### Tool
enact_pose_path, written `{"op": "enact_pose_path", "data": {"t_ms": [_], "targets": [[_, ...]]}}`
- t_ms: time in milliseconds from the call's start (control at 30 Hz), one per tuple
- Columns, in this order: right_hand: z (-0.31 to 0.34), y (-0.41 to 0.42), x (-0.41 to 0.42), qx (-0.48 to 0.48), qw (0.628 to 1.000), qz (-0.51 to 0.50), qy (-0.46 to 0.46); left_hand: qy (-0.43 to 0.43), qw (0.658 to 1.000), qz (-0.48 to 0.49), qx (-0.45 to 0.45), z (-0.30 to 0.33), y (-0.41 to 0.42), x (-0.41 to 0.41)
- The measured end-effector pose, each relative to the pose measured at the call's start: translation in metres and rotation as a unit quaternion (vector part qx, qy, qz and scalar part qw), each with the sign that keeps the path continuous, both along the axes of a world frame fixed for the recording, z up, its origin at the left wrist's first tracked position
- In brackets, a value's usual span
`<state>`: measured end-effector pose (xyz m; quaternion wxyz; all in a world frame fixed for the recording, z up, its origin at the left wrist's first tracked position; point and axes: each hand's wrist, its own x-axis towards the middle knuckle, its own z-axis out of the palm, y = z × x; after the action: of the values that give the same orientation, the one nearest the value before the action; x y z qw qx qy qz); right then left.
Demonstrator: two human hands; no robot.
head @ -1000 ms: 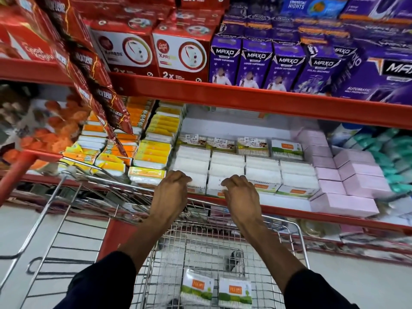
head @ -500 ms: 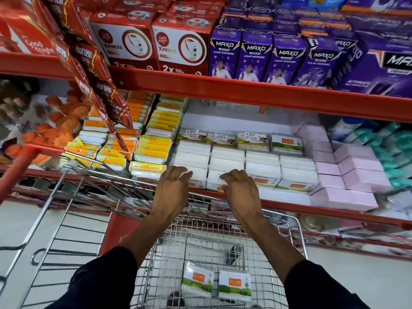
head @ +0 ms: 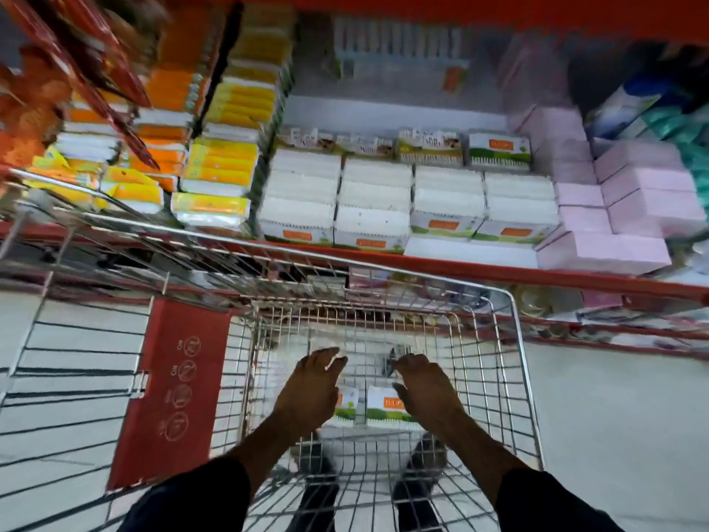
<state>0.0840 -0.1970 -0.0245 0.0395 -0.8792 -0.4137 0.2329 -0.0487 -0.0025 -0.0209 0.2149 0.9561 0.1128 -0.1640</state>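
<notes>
Both hands are down inside the wire shopping cart (head: 514, 339), palms down, fingers curled, blurred by motion. My left hand (head: 310, 393) hovers over a white and green pack with an orange label (head: 347, 407) on the cart floor, and a thin white sliver shows between its fingertips. My right hand (head: 426, 389) is over a second such pack (head: 385, 408). Whether either hand grips anything is hidden. More of these packs (head: 370, 232) fill the shelf above the cart.
The red shelf edge (head: 498, 270) runs just beyond the cart's far rim. Yellow and orange packs (head: 215, 178) lie at the left, pink boxes (head: 614, 209) at the right. A red child-seat flap (head: 180, 385) stands at the cart's left. My shoes (head: 422, 462) show under the wire.
Both hands have dropped from the front row of white packs on the shelf down into the cart. The camera has tilted downward, hiding the upper shelf.
</notes>
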Motion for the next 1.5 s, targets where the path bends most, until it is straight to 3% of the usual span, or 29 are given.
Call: {"op": "enact_pose_path", "data": {"t_ms": [100,167,300,600,800,900,1167,1333,1500], "targets": [[-0.033,-0.004,-0.004,-0.059,0.998,0.017,0.031,0.122,0.991,-0.044,0.032,-0.035,-0.011,0.005],[-0.047,-0.002,-0.005,-0.082,0.995,0.040,0.028,0.146,0.987,-0.056,0.039,-0.055,-0.014,0.008],[-0.059,0.004,-0.003,-0.104,0.993,0.040,0.048,0.147,0.989,-0.033,0.002,-0.079,-0.012,0.011],[-0.038,-0.006,-0.005,-0.014,0.997,-0.001,0.075,0.104,0.992,0.014,-0.068,-0.066,-0.003,0.002],[0.026,-0.001,-0.002,-0.021,1.000,-0.012,0.000,-0.003,0.999,0.040,-0.030,0.013,-0.009,0.005],[0.080,0.001,0.010,0.058,0.995,-0.043,-0.071,-0.080,0.996,0.035,0.037,0.063,-0.009,0.010],[0.216,-0.017,0.069,0.208,0.959,-0.095,-0.167,-0.257,0.962,0.049,0.080,0.201,-0.022,0.053],[0.261,-0.036,0.107,0.249,0.939,-0.128,-0.200,-0.321,0.942,0.029,0.089,0.247,-0.035,0.099],[0.266,-0.048,0.141,0.270,0.927,-0.162,-0.203,-0.341,0.936,0.034,0.075,0.258,-0.051,0.147]]}}
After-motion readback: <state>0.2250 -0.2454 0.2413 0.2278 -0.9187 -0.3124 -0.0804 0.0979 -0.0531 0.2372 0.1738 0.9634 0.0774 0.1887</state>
